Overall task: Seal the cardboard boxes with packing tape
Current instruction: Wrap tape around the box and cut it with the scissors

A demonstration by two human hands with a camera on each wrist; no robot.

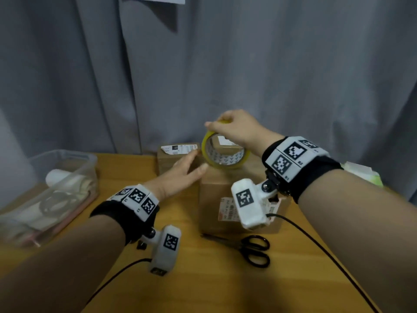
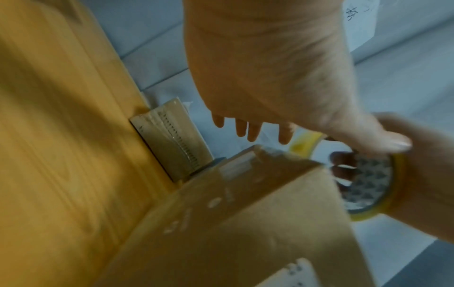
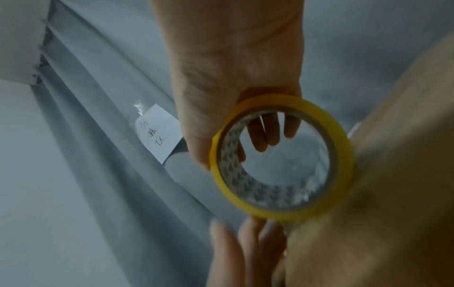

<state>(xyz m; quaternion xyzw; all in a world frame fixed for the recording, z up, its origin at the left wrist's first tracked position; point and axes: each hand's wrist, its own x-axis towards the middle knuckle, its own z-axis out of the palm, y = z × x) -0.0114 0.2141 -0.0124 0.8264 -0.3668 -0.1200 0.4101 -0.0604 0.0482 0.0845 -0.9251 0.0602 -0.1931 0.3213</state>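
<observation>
We note our right hand (image 1: 237,129) gripping the tape roll (image 1: 225,152) by its upper rim, above the near cardboard box (image 1: 216,199). Our left hand (image 1: 182,172), fingers straight, touches the roll's lower edge. Scissors (image 1: 252,248) lie on the table (image 1: 203,285).

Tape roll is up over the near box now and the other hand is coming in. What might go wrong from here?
1. The right hand holds the tape roll only by its top edge; a hard pull on the tape could twist it loose.
2. The left hand is open, and nothing pins the near box; it may slide.
3. The scissors lie in front of the near box, under the forearms, and could be knocked.
</observation>
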